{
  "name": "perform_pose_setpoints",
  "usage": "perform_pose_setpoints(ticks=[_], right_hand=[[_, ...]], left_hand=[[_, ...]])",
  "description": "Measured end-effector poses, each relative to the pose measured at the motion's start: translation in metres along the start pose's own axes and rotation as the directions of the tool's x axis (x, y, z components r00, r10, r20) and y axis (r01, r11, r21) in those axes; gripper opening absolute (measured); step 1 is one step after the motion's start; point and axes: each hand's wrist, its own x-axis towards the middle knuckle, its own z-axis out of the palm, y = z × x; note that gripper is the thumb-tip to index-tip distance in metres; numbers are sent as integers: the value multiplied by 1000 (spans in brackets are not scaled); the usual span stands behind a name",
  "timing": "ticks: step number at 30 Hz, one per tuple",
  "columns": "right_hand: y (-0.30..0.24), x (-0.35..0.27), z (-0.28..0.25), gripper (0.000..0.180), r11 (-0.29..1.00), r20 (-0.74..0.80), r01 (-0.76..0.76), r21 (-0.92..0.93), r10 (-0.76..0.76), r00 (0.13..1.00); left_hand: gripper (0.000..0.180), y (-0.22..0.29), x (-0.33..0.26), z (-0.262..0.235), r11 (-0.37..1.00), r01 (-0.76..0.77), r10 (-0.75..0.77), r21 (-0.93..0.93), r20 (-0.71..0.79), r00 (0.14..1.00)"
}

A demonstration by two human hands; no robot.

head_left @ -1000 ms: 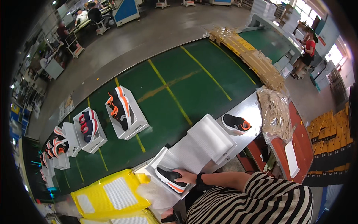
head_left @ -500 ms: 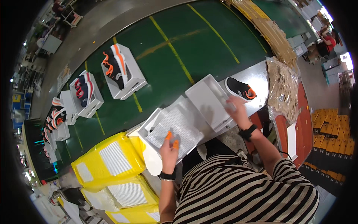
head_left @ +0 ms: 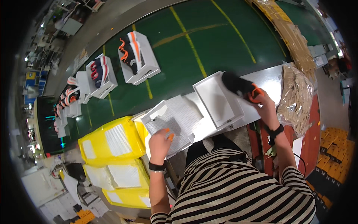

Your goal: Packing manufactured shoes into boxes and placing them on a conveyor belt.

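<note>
My right hand (head_left: pixel 267 109) grips a black shoe with an orange heel loop (head_left: pixel 238 85) at its heel end. The shoe is lifted, toe pointing away to the left, above the far right edge of an empty white box lid (head_left: pixel 210 93). Left of the lid stands a white shoebox (head_left: pixel 153 111) lined with printed wrapping paper (head_left: pixel 184 112). My left hand (head_left: pixel 159 145), with orange covers on its fingertips, is at the near left side of this box, its fingers curled on the paper. The paper hides most of the box's inside.
White boxes with shoes (head_left: pixel 140 59) stand on a green conveyor belt (head_left: pixel 179 56) with yellow lines. Yellow-wrapped packs (head_left: pixel 112 140) lie at the left. A plastic bag of brown paper (head_left: pixel 297 99) sits on the right end of the metal table (head_left: pixel 263 84).
My right hand has taken hold of the black shoe and raised it off the metal table. My left hand has curled its fingers at the paper, which is now partly pulled back. The view has shifted.
</note>
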Motion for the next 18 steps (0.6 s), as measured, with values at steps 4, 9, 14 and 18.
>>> perform_pose_setpoints(ticks=[4,9,14,18], right_hand=[[-123,9,39,12,959,412,213,188,-274,869],[-193,7,83,39,809,362,342,477,-536,762],[-191,-11,179,112,961,516,-199,192,74,853],[-188,-15,236,104,998,694,-30,55,-17,720]], left_hand=[[46,65,-45,-34,781,-493,619,384,-372,691],[41,49,-66,-53,760,-378,573,529,-272,773],[38,-64,-49,-29,855,-215,-74,-473,-522,850],[30,-88,-2,-1,636,-83,-248,-767,-306,919]])
